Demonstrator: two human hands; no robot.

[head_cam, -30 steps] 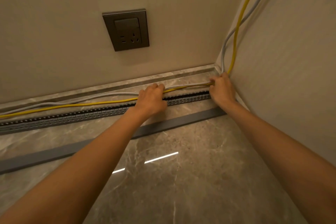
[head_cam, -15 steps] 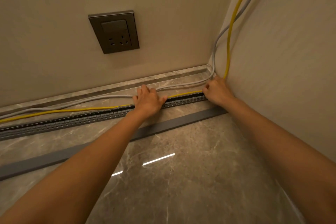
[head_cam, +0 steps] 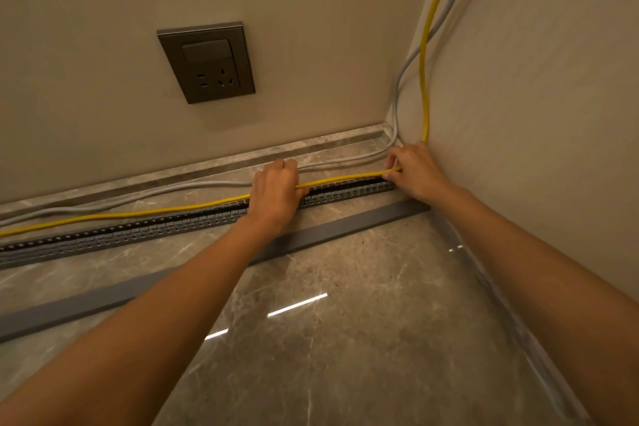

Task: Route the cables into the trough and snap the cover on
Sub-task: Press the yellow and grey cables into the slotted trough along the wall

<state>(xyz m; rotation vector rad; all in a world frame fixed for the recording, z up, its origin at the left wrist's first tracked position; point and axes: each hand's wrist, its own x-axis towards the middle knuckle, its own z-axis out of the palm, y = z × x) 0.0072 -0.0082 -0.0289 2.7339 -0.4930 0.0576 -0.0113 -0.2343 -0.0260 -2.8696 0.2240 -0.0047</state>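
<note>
Yellow cable (head_cam: 138,214) lay just behind the slotted trough (head_cam: 138,233), pinched by the left hand (head_cam: 275,192) and right hand (head_cam: 415,168); better to press it down between the slotted walls, working away from the corner.

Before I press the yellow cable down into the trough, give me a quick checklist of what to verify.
1. Left hand gripping yellow cable: ok.
2. Right hand pinching it near the corner: ok.
3. Yellow cable seated in trough: not ok, it runs above the slots.
4. Grey cable in trough: not ok, it lies by the wall.
5. Cover clear of trough: ok, flat on floor.
6. Trough interior unobstructed: cannot tell.
</note>
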